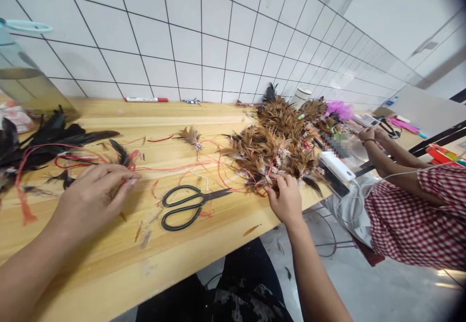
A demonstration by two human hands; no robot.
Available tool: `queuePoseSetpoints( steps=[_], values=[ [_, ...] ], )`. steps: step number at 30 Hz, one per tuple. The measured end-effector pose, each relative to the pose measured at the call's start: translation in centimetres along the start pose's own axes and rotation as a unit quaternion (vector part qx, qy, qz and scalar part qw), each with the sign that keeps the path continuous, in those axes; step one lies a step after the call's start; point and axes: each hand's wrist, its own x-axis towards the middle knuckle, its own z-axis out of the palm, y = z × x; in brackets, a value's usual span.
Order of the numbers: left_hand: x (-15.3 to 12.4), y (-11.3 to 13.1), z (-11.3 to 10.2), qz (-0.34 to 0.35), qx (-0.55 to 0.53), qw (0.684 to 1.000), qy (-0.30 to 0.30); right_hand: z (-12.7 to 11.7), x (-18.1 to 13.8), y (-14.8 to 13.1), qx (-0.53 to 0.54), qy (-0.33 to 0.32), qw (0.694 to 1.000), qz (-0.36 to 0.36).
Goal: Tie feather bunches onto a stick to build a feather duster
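Observation:
My left hand point(96, 198) is low over the table's left part, thumb and fingers pinched together. What lies in the pinch is too small to make out; red string point(167, 168) passes close by the fingertips. At the near edge of a pile of brown feather bundles point(280, 118), my right hand point(287, 198) pinches the pale base of one brown feather bundle point(260, 169). Between my hands lie black-handled scissors point(192, 203), blades pointing right, with tangled red string around them. A small loose brown feather bundle point(191, 136) sits beyond the scissors.
Black feathers point(47, 140) and a large bottle of yellowish liquid point(32, 84) stand at left. A red-and-white marker point(145, 99) lies along the tiled wall. At right are a white device point(337, 165), a white cup point(301, 97), purple feathers point(340, 110) and another person's hands point(374, 135).

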Motion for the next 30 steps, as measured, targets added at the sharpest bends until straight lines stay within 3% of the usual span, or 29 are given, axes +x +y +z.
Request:
queuePoseSetpoints(
  steps=[7, 19, 30],
  values=[
    [-0.06, 0.1, -0.07, -0.004, -0.025, 1.0, -0.007, 0.65, -0.29, 0.25, -0.015, -0.03, 0.999, 0.008],
    [0.25, 0.46, 0.19, 0.023, -0.035, 0.999, 0.008, 0.79, -0.19, 0.27, -0.047, -0.016, 0.999, 0.017],
    [-0.19, 0.77, 0.56, 0.006, 0.025, 1.0, -0.017, 0.73, -0.29, 0.17, -0.05, -0.021, 0.999, 0.008]
  ],
)
